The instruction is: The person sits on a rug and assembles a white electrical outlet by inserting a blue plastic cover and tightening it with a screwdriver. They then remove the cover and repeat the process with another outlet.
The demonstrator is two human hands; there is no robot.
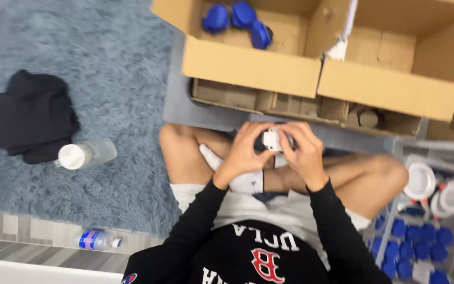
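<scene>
White plastic showed between the two hands: a small white part (271, 140), held over the crossed bare legs of the seated person, near the middle of the scene. The left hand (244, 150) was closed around the part from the left, fingers curled over its near side, and the right hand (301, 152) gripped it from the right, so that the fingertips of both met on it. A darker piece sat just behind the white one, too hidden to make out. Both arms wore black sleeves.

Far from the hands stood two open cardboard boxes side by side; the left box (248, 66) held a few blue caps (237, 18) in its far corner, while the right box (390, 87) showed only cardboard inside. On the right, a clear plastic bin (437, 150) contained many blue pieces (416, 250) on the near side and round white parts (420, 181) farther back. To the left, on the grey shaggy rug (106, 68), lay a black garment (24, 118) with a clear bottle (85, 154) on its side just beside it. A second bottle with a blue label (96, 240) lay nearer, on the wood-patterned floor (22, 247).
</scene>
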